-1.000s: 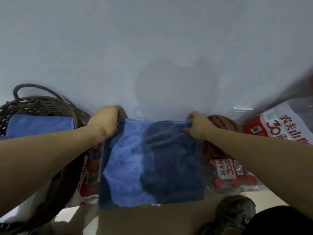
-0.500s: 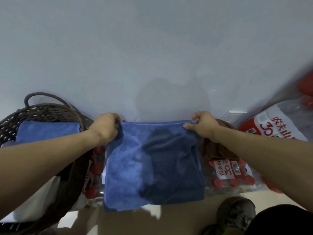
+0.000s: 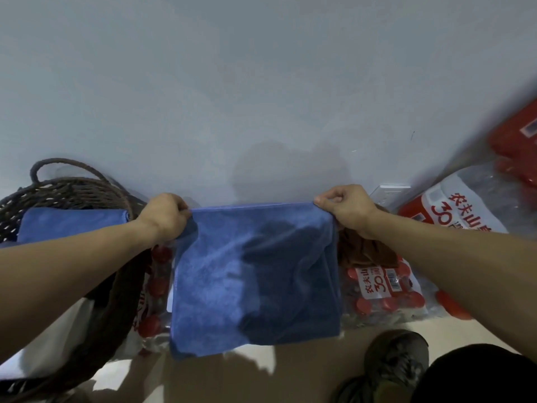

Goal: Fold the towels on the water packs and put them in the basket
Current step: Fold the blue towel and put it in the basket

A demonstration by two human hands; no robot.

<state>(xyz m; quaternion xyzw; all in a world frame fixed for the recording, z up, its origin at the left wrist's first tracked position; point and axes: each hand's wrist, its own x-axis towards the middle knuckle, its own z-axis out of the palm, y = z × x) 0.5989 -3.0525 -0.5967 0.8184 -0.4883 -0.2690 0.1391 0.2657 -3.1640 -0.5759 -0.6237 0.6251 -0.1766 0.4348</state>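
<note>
At the far left stands a dark brown woven wicker basket [image 3: 66, 189] with a looped rope handle, set against the pale grey wall [image 3: 261, 82]. Inside it lies a folded blue towel [image 3: 72, 223], flat and rectangular, its right end near the basket's rim.

Just right of the basket, the left hand [image 3: 165, 215] has its fingers curled tight, pinching the upper left corner of a blue terry towel [image 3: 252, 274]. That towel hangs in front of the person as a broad sheet, its top edge pulled straight and level between the two hands, its lower edge hanging down to the beige floor [image 3: 305, 370] (whether it touches the floor cannot be told). It covers the middle of a clear plastic-wrapped pack of water bottles with red caps [image 3: 383, 295], whose caps show on both sides of the cloth.

The right hand [image 3: 345, 210] grips the upper right corner, thumb and fingers clamped on the hem. Below that wrist a crumpled brown towel [image 3: 366, 251] lies on top of the pack. Further right a second pack with a red and white label [image 3: 453, 210] leans by the wall. At the bottom right sits a dark shoe [image 3: 395, 362].
</note>
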